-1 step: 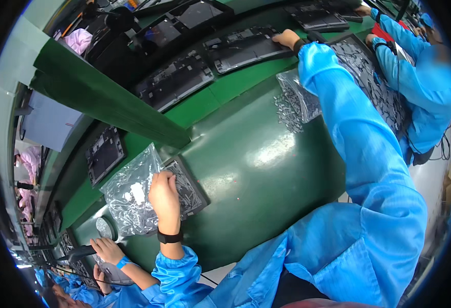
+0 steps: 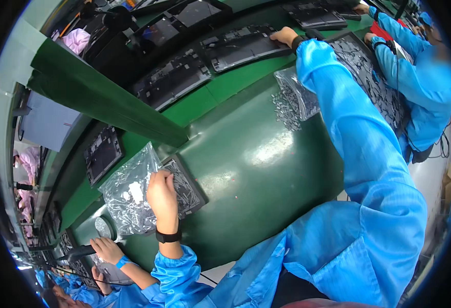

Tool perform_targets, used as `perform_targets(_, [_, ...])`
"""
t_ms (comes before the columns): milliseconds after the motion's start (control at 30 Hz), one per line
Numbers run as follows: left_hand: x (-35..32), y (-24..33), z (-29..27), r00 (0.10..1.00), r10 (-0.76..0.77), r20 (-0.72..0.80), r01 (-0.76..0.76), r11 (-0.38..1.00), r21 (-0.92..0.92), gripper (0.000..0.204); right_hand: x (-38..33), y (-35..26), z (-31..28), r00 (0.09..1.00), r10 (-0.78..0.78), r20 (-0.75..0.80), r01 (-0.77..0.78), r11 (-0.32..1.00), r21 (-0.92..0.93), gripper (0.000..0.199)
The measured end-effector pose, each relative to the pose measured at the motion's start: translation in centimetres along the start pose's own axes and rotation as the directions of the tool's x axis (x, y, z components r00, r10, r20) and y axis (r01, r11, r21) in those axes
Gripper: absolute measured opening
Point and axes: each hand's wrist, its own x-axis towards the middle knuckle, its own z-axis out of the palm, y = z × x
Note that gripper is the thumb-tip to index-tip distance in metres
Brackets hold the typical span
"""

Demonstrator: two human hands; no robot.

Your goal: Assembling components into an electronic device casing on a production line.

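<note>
My right hand (image 2: pixel 285 37) reaches far out, its fingers closed on the right end of a flat black electronic device panel (image 2: pixel 241 47) with small parts along its upper edge. My left hand (image 2: pixel 162 197) is curled closed above the seam between a clear plastic bag (image 2: pixel 125 177) and a dark tray (image 2: pixel 192 197) of small metal-grey pieces. Whatever its fingers may hold is hidden. Inside the bag are small parts and a white piece. A similar black panel (image 2: pixel 176 77) lies left of the one at my right hand.
A green post (image 2: pixel 107 102) rises from the bench left of centre. Small grey parts (image 2: pixel 285 110) spill beside another bag (image 2: pixel 300 92) near my right sleeve. A wide tray of dark parts (image 2: pixel 364 72) lies at right. Co-workers' hands (image 2: pixel 107 250) are at lower left; another person (image 2: pixel 415 77) works at right.
</note>
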Motion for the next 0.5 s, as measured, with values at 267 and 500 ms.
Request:
perform_targets(267, [-0.4,-0.8,-0.4,0.997,-0.041,-0.067,0.040,0.999,-0.021,0.009,1.8,1.0,-2.2,0.896,-0.362,0.259,0.316,0.927,0.202,0.045])
perform_targets(500, [0.5,-0.2,-0.4,0.994,-0.087,-0.064,0.084,0.995,-0.051,0.011,-0.6,3.8,-5.3,0.885,-0.415,0.212,0.359,0.897,0.258,0.029])
